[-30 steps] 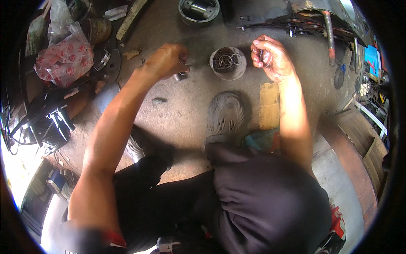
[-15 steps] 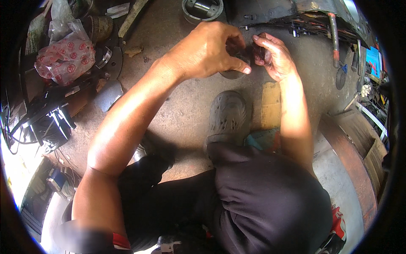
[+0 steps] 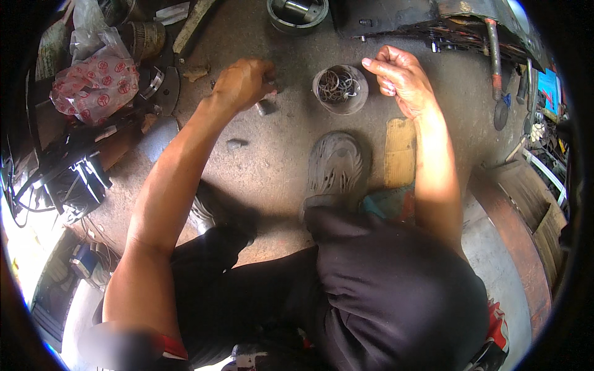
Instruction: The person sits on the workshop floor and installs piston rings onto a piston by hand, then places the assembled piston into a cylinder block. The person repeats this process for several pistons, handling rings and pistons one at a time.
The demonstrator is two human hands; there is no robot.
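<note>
1. Left hand (image 3: pixel 241 83): I have it low over the floor (image 3: pixel 272 176), back upward. My left fingers (image 3: pixel 268 67) are bent down and inward, largely concealed behind the hand. Whether they grip anything, I cannot determine.
2. Small metal cylinder (image 3: pixel 266 108): located just beside my left fingers, on the side nearer me. I cannot establish whether the two touch.
3. Right hand (image 3: pixel 405 80): I have it raised, palm partly visible. My right fingers (image 3: pixel 388 88) are curled toward the palm, with one tip directed left at the tub. Contents of the curl, if any, cannot be confirmed.
4. Round tub (image 3: pixel 361 99): pale, located between my two hands, nearer the right one, and apart from both.
5. Metal rings (image 3: pixel 338 86): a loose tangle inside the tub, some dull brown, some bright silver.
6. Small grey piece (image 3: pixel 236 143): lying on the floor, nearer me than the cylinder.
7. Dark clog (image 3: pixel 336 162): on my right foot, nearer me than the tub.
8. Flat tan strip (image 3: pixel 400 151): beside that clog, alongside my right forearm.
9. Round metal part (image 3: pixel 297 26): beyond the tub at the upper edge, with a bar across its hollow.
10. Clear plastic bag (image 3: pixel 96 89): red-printed, crumpled, well to the left of my left hand.
</note>
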